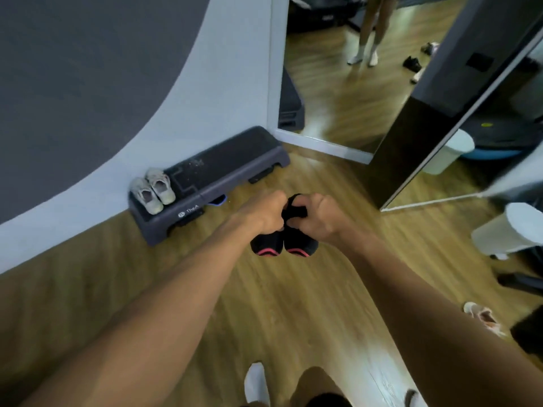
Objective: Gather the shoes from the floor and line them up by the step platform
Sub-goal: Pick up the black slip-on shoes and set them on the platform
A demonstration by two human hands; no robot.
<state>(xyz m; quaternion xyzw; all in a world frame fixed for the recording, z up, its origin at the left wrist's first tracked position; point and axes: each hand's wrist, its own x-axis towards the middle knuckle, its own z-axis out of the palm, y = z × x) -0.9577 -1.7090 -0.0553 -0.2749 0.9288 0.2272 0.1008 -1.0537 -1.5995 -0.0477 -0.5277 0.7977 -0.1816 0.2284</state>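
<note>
I hold a pair of black shoes with pink heel trim out in front of me, above the wooden floor. My left hand (pixel 266 214) grips the left black shoe (pixel 266 245), and my right hand (pixel 318 217) grips the right black shoe (pixel 301 245). The two shoes hang side by side, heels toward me. The dark grey step platform (pixel 223 168) lies against the wall just beyond my hands. A pair of whitish sneakers (pixel 152 190) stands on its left end. A pink and white shoe (pixel 483 317) lies on the floor at the right.
A tall wall mirror (pixel 346 83) behind the platform reflects a person's legs and more shoes on the floor. Two white bins (pixel 511 230) stand at the right. A blue object (pixel 218 201) pokes out under the platform. My white-socked foot (pixel 257 383) is at the bottom.
</note>
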